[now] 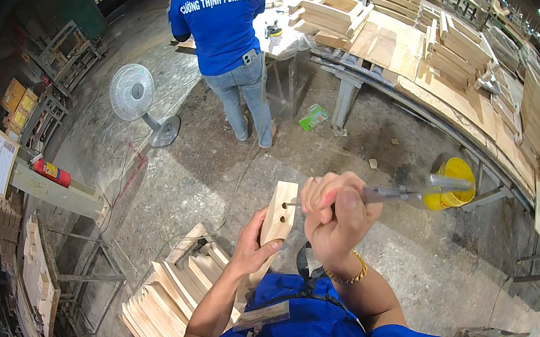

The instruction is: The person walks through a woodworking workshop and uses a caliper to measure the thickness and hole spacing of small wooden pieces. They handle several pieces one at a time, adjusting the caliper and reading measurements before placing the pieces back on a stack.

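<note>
My left hand (251,246) is wrapped round a pale wooden piece (281,214) with dark round holes in its face, held up in front of my body. My right hand (338,213) is closed in a fist around a long grey metal tool that looks like a caliper (386,194). Out of the fist, a thin rod reaches left to one of the holes; how deep it sits I cannot tell. The tool's far end points right and is blurred. Below my left forearm lies a stack of curved wooden pieces (182,290).
A co-worker in a blue shirt (215,18) stands ahead by a table. A white fan (133,92) is at the left, near a red fire extinguisher (51,172). Ahead right, a long workbench (385,44) bears wooden frames, with a yellow bucket (457,173) beside it.
</note>
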